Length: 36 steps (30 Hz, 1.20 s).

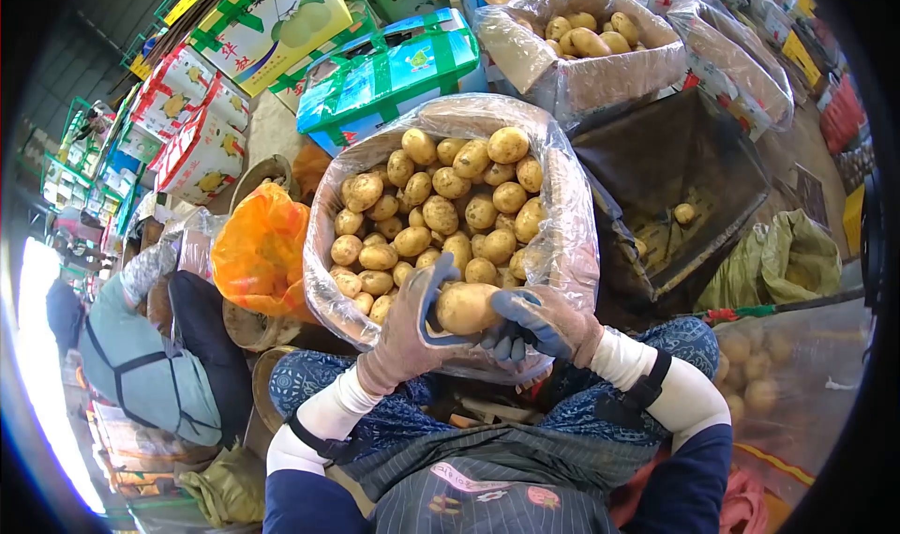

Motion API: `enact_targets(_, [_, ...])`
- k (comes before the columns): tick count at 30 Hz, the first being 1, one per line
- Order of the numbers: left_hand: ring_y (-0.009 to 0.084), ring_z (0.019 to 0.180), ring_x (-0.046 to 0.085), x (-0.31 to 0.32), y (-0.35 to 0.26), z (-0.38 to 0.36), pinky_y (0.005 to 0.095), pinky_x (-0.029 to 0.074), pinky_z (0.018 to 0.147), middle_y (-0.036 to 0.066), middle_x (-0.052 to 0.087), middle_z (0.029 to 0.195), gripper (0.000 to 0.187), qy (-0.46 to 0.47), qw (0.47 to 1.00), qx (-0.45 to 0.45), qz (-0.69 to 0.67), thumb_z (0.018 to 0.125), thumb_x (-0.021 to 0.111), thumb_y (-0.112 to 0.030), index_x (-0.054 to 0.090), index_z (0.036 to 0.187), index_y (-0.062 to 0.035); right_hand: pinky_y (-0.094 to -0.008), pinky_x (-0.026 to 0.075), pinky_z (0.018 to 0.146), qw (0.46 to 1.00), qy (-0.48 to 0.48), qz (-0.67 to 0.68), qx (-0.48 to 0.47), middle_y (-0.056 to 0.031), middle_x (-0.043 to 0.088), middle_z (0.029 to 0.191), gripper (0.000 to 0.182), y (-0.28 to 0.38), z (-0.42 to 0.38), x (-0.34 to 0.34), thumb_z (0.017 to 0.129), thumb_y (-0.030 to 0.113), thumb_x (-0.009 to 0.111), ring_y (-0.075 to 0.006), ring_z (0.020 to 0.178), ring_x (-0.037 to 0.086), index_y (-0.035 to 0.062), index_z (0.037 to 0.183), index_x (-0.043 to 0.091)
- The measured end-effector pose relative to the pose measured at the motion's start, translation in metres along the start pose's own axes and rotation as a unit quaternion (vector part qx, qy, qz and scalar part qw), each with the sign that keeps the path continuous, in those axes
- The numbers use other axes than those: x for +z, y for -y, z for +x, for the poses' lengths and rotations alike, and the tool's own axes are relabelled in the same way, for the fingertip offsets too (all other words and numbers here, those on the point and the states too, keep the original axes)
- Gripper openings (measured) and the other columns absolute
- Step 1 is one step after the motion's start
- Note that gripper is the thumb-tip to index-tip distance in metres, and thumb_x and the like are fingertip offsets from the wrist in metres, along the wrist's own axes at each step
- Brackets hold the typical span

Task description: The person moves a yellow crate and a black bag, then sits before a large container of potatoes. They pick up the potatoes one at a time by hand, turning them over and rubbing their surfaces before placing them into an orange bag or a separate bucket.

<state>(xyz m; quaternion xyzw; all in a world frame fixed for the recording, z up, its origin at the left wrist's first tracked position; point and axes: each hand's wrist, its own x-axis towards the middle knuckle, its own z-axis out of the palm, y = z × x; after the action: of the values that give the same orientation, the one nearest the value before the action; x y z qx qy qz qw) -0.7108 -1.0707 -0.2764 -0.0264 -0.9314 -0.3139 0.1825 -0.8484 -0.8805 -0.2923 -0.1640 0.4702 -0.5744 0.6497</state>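
Observation:
Between my gloved hands is a large pale potato (466,309), held over the near edge of a plastic-lined box (574,225). My left hand (411,326) grips it from the left, thumb raised along its side. On the right, my right hand (546,322) has its fingers curled at the potato's end, gripping it there. Heaped potatoes (439,213) fill the lined box just beyond both hands. Both gloves look grey-blue at the fingers and brownish toward the wrists.
An orange plastic bag (262,253) lies left of the box. At right stands a dark open container (647,145) with a few potatoes inside. Behind are another potato box (614,89) and a blue-green carton (394,79). A person (155,356) bends at far left.

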Motion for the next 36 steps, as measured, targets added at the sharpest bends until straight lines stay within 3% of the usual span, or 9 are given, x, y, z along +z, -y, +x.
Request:
enact_targets(3, [0.0248,0.11,0.058,0.005,0.015,-0.009,0.0351,0.048,0.094,0.015,0.057,0.122,0.094,0.039,0.953,-0.137,-0.269,0.064,0.09,-0.025,0.039,0.138,0.0009,-0.027,0.05,0.093,0.972,0.009,-0.075,-0.223,-0.0113,0.059,0.127,0.065,-0.005,0.006,0.007,0.087,0.028,0.072,-0.0156,0.109,0.06,-0.0024,0.138,0.044])
enact_targets(6, [0.0195,0.113,0.057,0.006,0.012,-0.011,0.0317,0.047,0.096,0.013,0.058,0.122,0.086,0.057,0.959,-0.13,-0.247,0.066,0.09,-0.026,0.045,0.134,0.0013,-0.0314,0.036,0.108,0.97,-0.004,-0.084,-0.23,-0.0088,0.048,0.14,0.081,-0.015,0.012,-0.001,0.08,0.016,0.078,-0.0157,0.127,0.045,0.001,0.146,0.034])
enact_targets(16, [0.0208,0.106,0.062,0.007,0.013,-0.011,0.0319,0.051,0.091,0.013,0.059,0.122,0.074,0.056,0.938,-0.13,-0.316,0.073,0.085,-0.026,0.048,0.131,0.0023,-0.0324,0.039,0.108,0.968,-0.013,-0.145,-0.206,-0.0112,0.053,0.136,0.081,-0.012,0.015,-0.009,0.077,0.014,0.08,-0.0186,0.123,0.051,0.0017,0.144,0.038])
enact_targets(18, [0.0178,0.099,0.062,-0.006,0.018,-0.004,0.0292,0.054,0.082,0.012,0.058,0.121,0.067,-0.013,0.867,-0.237,-0.438,0.078,0.08,-0.021,0.048,0.134,0.0009,-0.0324,0.047,0.099,0.949,-0.052,-0.164,-0.266,-0.0115,0.056,0.13,0.076,-0.001,0.009,-0.029,0.078,0.014,0.079,-0.0193,0.115,0.057,0.0018,0.142,0.04])
enact_targets(22, [0.0189,0.096,0.063,-0.032,0.062,0.013,0.0284,0.054,0.083,0.012,0.06,0.113,0.052,-0.088,0.934,-0.263,-0.226,0.087,0.068,-0.027,0.053,0.129,0.0004,-0.0311,0.053,0.089,0.876,-0.307,-0.009,-0.371,-0.0118,0.062,0.121,0.065,0.041,-0.028,-0.095,0.078,0.006,0.075,-0.0178,0.107,0.061,0.0004,0.136,0.047])
enact_targets(25, [0.018,0.101,0.062,-0.008,0.076,0.022,0.0285,0.052,0.086,0.01,0.06,0.117,0.049,0.083,0.953,-0.265,-0.126,0.089,0.066,-0.022,0.052,0.132,-0.0022,-0.0324,0.051,0.092,0.74,-0.541,-0.266,-0.299,-0.0152,0.064,0.119,0.067,0.027,-0.047,-0.195,0.075,0.01,0.077,-0.0218,0.107,0.063,0.0031,0.135,0.048])
enact_targets(28, [0.0244,0.105,0.062,0.042,0.083,0.034,0.0338,0.051,0.092,0.015,0.059,0.122,0.055,0.221,0.941,-0.247,-0.067,0.085,0.07,-0.028,0.053,0.132,-0.0047,-0.0362,0.045,0.101,0.587,-0.625,-0.515,-0.004,-0.0191,0.061,0.124,0.068,0.001,-0.059,-0.239,0.073,0.019,0.077,-0.031,0.113,0.06,0.0085,0.135,0.051])
enact_targets(31, [0.0311,0.11,0.06,0.078,0.077,0.044,0.0384,0.048,0.095,0.02,0.061,0.119,0.064,0.26,0.93,-0.212,0.149,0.079,0.075,-0.039,0.055,0.128,-0.0025,-0.0367,0.044,0.102,0.621,-0.593,-0.495,0.131,-0.0185,0.061,0.124,0.066,-0.015,-0.055,-0.24,0.069,0.018,0.078,-0.0321,0.117,0.057,0.0074,0.13,0.055])
enact_targets(36, [0.0303,0.109,0.06,0.079,0.093,0.052,0.04,0.047,0.095,0.018,0.062,0.118,0.067,0.289,0.927,-0.226,0.083,0.072,0.079,-0.039,0.056,0.127,-0.008,-0.0359,0.046,0.1,0.656,-0.576,-0.487,0.023,-0.0177,0.062,0.123,0.068,-0.016,-0.042,-0.236,0.067,0.017,0.081,-0.03,0.113,0.06,0.006,0.129,0.056])
